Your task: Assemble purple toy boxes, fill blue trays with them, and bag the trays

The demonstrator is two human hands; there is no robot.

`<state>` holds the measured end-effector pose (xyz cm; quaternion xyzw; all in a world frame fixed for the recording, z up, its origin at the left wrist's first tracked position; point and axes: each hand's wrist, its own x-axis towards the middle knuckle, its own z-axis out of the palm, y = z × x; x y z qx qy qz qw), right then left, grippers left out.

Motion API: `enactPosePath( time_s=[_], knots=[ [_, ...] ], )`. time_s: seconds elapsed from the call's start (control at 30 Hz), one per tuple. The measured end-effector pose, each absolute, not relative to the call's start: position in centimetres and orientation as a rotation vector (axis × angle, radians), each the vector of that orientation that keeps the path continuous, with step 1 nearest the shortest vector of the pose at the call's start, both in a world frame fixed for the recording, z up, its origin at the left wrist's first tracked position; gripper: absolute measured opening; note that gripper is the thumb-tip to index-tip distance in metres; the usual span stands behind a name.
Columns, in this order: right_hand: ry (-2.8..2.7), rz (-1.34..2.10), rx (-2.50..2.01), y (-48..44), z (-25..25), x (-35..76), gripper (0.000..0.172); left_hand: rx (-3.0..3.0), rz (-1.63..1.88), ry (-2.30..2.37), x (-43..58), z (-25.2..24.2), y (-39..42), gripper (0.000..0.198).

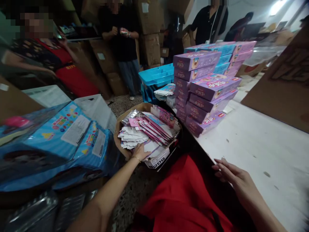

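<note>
My left hand (141, 153) reaches into an open cardboard box (120, 127) on my left front. Its thumb is spread from the fingers, and it rests on flat white cartons (156, 149). Beside it lies a fanned pile of folded white cartons (132, 137); pink-purple flat cartons (154, 129) lean across the box, with a clear plastic tray (131, 117) behind. At the table's near edge, my right hand (235, 178) hovers with its fingers drawn together. A tiny pale bit shows by its fingertips; what they hold, if anything, is unclear.
Purple printed boxes (205, 85) stand stacked on the white table (251, 145), with blue and pink ones behind. A blue plastic crate (156, 75) is beyond. Blue printed packages (72, 129) fill the left, above clear trays (31, 209). Several people stand at the back.
</note>
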<state>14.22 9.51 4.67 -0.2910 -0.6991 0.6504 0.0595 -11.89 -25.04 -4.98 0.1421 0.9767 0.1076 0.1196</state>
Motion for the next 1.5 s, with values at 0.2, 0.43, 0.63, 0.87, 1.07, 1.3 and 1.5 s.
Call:
enactPosePath(
  time_s=[0.2, 0.43, 0.63, 0.87, 1.07, 1.3, 1.5],
  knots=[
    [-2.117, 1.977, -0.972, 8.8, 3.2, 16.6, 0.053, 0.552, 0.117, 2.702, -13.9, -4.8, -24.9, 0.047],
    [-1.995, 2.153, -1.091, 7.1, 1.6, 17.3, 0.052, 0.702, -0.042, 2.631, -13.8, -5.0, -25.4, 0.033],
    [-2.018, 2.207, -1.081, 6.5, -0.7, 18.3, 0.051, 0.696, -0.139, 2.647, -13.2, -5.8, -23.9, 0.032],
    [-2.105, 2.155, -1.033, 5.8, -1.3, 18.8, 0.05, 0.736, -0.182, 2.713, -13.1, -3.8, -24.2, 0.028],
    [-2.194, 2.128, -0.973, 5.8, -1.1, 18.2, 0.048, 0.88, -0.179, 2.755, -12.4, -0.5, -25.0, 0.021],
    [-1.957, 2.5, -0.791, 0.9, -0.1, 13.7, 0.05, 1.186, -0.076, 2.745, -5.1, 5.1, -23.7, 0.025],
    [-1.238, 2.936, -0.802, -2.4, -0.1, 8.5, 0.061, 1.781, -0.007, 2.521, 4.3, 5.3, -20.7, 0.019]
  ],
)
